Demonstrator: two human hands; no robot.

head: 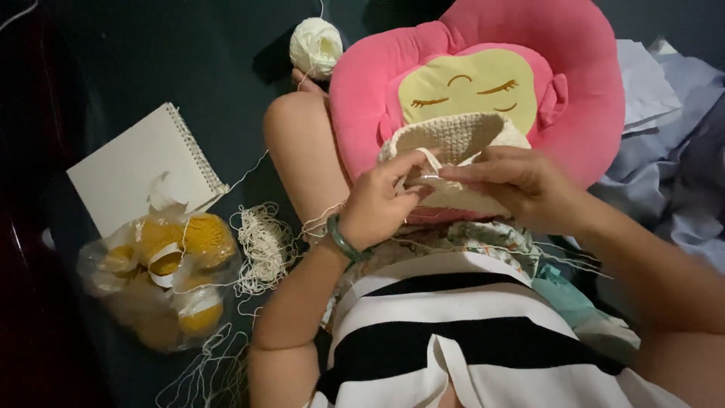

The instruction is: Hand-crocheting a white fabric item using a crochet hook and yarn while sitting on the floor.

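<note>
Far left on the dark floor lies a white spiral-bound notepad [143, 168], closed. Just below it sits a clear plastic bag of mustard-yellow yarn skeins [162, 276], w/ paper bands round them. Right of the bag is a loose tangle of cream yarn [263, 245], strands trailing down toward the bottom edge. Up top, near my bare knee [291, 125], rests a ball of cream yarn [316, 47]; a thin strand runs from it down toward my lap.

My left hand [381, 204], green bangle [343, 242] at the wrist, is curled nearly closed, thumb & fingers pinching the near edge of the cream crocheted piece [453, 140] and the working strand. The piece lies in my lap, propped against a pink flower-shaped cushion w/ a yellow sleeping face [483, 83], directly ahead of both hands and touching both.

My right hand [521, 181] is also mostly closed, fingertips pinched together at the same edge, meeting the left. A thin metal glint shows btwn the hands, prob. a crochet hook [429, 177], but I can't tell for sure.

I judge the piece light, soft, floppy, stretchy, not fragile but easy to snag or unravel; best gripped at the firm stitched rim, close to the live loop. Right of the cushion lie rumpled pale blue fabrics [680, 128].
</note>
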